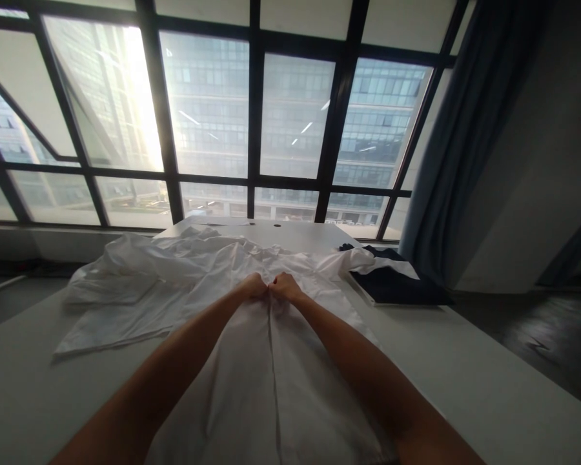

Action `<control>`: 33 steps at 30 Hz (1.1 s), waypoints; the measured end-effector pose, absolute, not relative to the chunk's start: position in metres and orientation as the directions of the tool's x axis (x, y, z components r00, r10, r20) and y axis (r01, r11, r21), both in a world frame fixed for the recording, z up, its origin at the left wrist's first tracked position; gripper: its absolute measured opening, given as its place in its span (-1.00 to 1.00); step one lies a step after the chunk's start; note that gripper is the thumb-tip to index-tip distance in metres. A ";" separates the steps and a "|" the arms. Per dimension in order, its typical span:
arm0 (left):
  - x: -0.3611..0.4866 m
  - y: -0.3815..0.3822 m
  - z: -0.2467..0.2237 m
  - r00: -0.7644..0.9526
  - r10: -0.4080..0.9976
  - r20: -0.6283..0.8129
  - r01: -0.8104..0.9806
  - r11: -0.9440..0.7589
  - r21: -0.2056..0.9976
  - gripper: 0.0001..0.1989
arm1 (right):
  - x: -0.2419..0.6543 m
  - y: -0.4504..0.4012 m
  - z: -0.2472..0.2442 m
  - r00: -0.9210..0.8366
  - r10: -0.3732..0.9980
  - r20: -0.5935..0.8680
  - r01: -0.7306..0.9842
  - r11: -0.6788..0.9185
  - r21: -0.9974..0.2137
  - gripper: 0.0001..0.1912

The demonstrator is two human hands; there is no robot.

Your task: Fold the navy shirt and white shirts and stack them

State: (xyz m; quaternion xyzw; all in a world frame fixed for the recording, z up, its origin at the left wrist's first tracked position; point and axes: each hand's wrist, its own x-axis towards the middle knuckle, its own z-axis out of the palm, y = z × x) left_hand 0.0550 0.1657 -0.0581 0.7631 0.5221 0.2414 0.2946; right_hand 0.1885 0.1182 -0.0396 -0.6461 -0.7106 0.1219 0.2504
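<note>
Head view: left hand (254, 286) and right hand (285, 286), closed, pinch white shirt (244, 349) toward tabletop (465, 381)'s far edge, alignment probably needed next.

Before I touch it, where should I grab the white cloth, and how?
I'd pinch the white cloth at its middle seam, coming from the near side, as the left hand and right hand do. That seam runs roughly straight toward you, making a line to follow. The far-left part is crumpled, so probably harder to grip neatly.
</note>
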 end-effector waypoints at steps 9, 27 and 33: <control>0.048 0.140 -0.058 0.241 0.961 -0.137 0.455 0.013 0.890 -0.70 | 0.195 0.113 -0.062 0.000 0.934 0.357 0.658 0.269 -0.703 -0.81; 0.052 0.126 -0.055 0.148 0.988 -0.045 0.353 -0.010 0.936 -0.83 | 0.200 0.102 -0.070 -0.061 0.914 0.401 0.609 0.352 -0.711 -0.77; 0.051 0.127 -0.056 0.178 0.982 -0.068 0.321 0.007 0.947 -0.84 | 0.199 0.105 -0.071 -0.006 0.964 0.265 0.488 0.234 -0.841 -0.71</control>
